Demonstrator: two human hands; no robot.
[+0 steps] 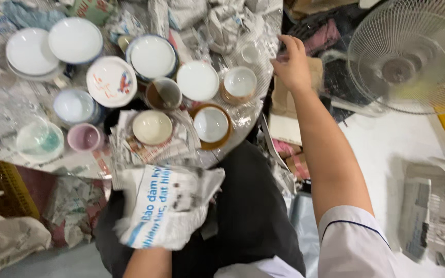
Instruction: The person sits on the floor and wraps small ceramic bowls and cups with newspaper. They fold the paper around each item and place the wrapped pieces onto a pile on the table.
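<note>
Right hand (292, 64), fingers loosely curled, touches crumpled newspaper (263, 20) at the table's edge — left hand, hidden, cradles a paper-wrapped bundle (168, 206), probably fragile, best supported underneath.

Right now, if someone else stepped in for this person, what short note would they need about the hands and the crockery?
Left hand: mostly hidden under a crumpled newspaper bundle held over the lap; what is inside cannot be seen.
Right hand: stretched to the far edge of the newspaper-covered table, fingers on crumpled paper there; its grip is unclear.
On the table: bare white plates, a white cup with brown rim, a cream bowl and a pink cup.
Done: one bundle in paper.
Left: all the bare dishes.
</note>
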